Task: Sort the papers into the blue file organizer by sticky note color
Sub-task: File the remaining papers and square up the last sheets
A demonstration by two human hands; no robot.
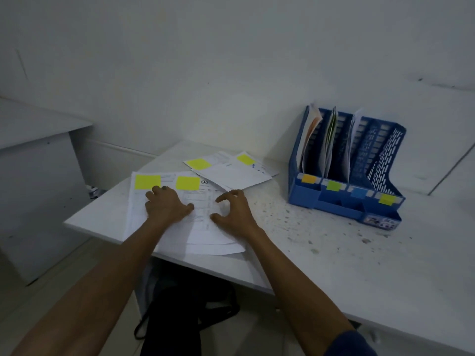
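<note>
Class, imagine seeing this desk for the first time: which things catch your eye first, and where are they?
Bright yellow sticky notes on the white papers in the middle of the desk stand out first. Next, the blue file organizer at the right rear, with orange, green, blue and yellow tabs along its front. The left hand and right hand rest on the nearest papers.

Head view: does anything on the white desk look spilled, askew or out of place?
Dark specks and smudges are scattered over the white desk between the white papers with yellow sticky notes and the blue plastic file organizer, like dirt. The papers lie fanned, overlapping at angles.
</note>
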